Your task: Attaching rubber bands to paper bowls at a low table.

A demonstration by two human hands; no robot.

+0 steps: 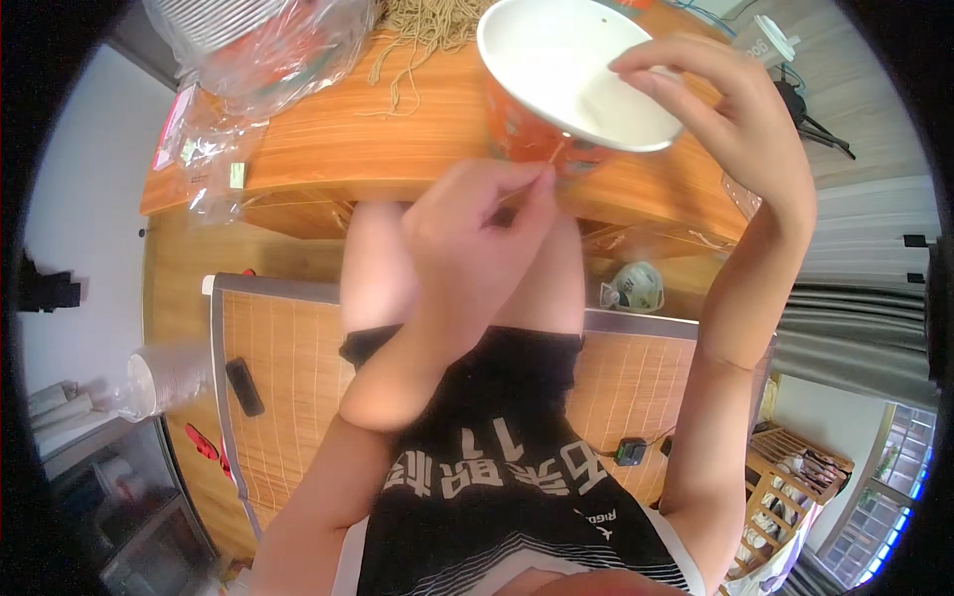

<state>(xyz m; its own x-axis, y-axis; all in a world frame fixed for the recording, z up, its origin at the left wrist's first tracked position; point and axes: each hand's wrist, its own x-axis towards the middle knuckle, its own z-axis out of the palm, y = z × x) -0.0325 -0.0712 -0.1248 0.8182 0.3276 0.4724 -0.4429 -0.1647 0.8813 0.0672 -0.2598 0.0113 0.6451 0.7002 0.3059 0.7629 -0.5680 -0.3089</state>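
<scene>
A paper bucket (581, 70), white inside and orange-red with a print outside, is tilted with its wide mouth toward me at the table's front edge. Small dark dots, like holes, show near its rim. Below the near rim, my left hand (472, 233) pinches a thin tan cord (558, 151) against the bucket's outer wall. My right hand (750, 114) reaches over the right rim, thumb and forefinger drawn together inside the mouth. Whatever lies between those fingertips is too small to make out. Loose tan cords (434, 22) lie in a heap behind, left of the bucket.
A clear plastic bag (268, 50) with stacked white-rimmed buckets stands at the wooden table's (318, 144) left. A white lidded cup (765, 42) is beyond its right side. Behind me, a black phone (244, 387) rests on a woven mat (298, 348). A small bin (638, 286) sits under the table.
</scene>
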